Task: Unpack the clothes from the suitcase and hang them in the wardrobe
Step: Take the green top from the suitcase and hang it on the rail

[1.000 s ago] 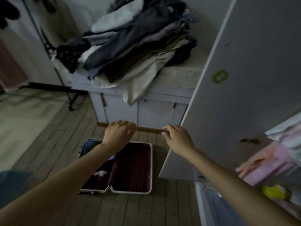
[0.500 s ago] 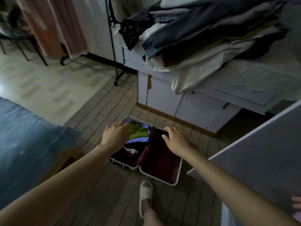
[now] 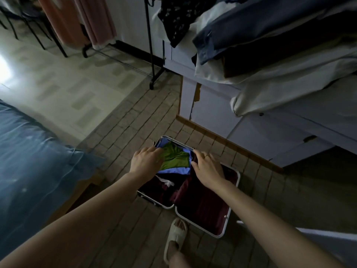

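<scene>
An open suitcase with a silver rim lies on the brick-pattern floor. Its left half holds a green garment on top of a blue garment, with dark red cloth and a white scrap nearer me. Only dark red lining shows in the right half. My left hand reaches down to the green garment's left edge, fingers stretched onto it. At the pile's right edge, along the suitcase's middle, lies my right hand with spread fingers. A pale wardrobe door shows at the lower right.
A bed with a blue cover fills the left. A white cabinet behind the suitcase carries a heap of folded clothes. A black clothes rack with pink garments stands at the back. My foot in a pale slipper is beside the suitcase.
My view has swung from the wardrobe door down to the suitcase. Both hands have dropped from in front of the cabinet onto the clothes in the left half.
</scene>
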